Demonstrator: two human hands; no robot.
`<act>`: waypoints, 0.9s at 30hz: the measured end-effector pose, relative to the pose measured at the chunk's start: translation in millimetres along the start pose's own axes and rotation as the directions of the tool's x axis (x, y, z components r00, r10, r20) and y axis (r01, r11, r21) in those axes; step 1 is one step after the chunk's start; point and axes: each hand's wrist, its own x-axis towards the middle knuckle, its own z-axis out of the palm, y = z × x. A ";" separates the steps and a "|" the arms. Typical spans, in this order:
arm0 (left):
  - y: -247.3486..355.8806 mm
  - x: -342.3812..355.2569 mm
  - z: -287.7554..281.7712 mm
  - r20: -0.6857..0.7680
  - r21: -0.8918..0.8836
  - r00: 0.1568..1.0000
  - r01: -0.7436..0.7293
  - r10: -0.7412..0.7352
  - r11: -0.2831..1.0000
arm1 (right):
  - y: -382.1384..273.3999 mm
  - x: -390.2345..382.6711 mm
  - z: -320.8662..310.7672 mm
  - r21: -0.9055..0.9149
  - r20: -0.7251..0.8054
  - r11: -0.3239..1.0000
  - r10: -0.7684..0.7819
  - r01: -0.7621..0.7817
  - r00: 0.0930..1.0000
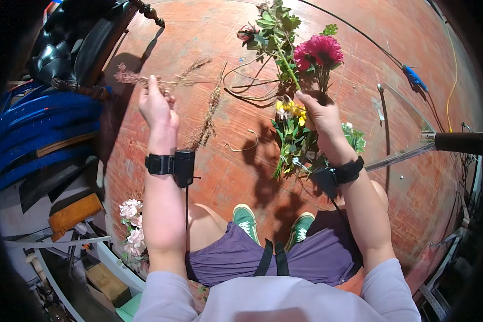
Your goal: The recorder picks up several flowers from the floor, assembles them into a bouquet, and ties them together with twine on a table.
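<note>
Both forearms rise from the lower edge and reach forward over the reddish floor (pixel 182 40), spread wider than the knees; the left forearm runs almost straight up the view, while the right slants inward from the elbow toward the flowers. The left hand (pixel 158 110) is raised with its thumb pointing away from the body and its fingers curled; thumb and fingers are pinched together on a dried grass sprig, whose pinkish plume (pixel 127 75) sticks out to the left of the hand, with thin brownish strands to the right. The right hand (pixel 324 118) is turned back-side up, thumb stretched forward and inward; it is closed around the lower end of a green stem (pixel 290 70), which leans away and to the left toward a leafy spray (pixel 276 24); the grip of its other fingers is hidden under the hand.

Just beyond the right hand is a magenta bloom (pixel 323 52); yellow flowers (pixel 298 114) lie just to its left, with green leaves below them; a brown grass stalk (pixel 210 115) lies on the floor between the hands, and a thin bent vine (pixel 247 97) curves nearer the right one. Each wrist wears a black strap, the left bearing a boxy black device (pixel 184 167); two green sneakers (pixel 245 217) stand between the forearms.
</note>
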 end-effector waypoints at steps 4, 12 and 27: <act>13.6 25.3 -27.9 -0.153 0.133 0.979 -0.115 0.135 0.985 | 2.3 5.8 -5.0 0.015 0.052 1.000 -0.005 0.004 0.999; -10.8 4.0 -12.1 0.063 0.226 0.954 0.272 -0.293 0.935 | 9.0 -4.1 15.2 0.023 0.184 0.999 -0.039 0.036 0.982; -15.5 -68.0 63.1 0.380 0.585 0.895 -0.429 0.235 0.688 | 41.2 -13.3 37.8 -0.100 0.355 0.968 -0.183 0.232 0.917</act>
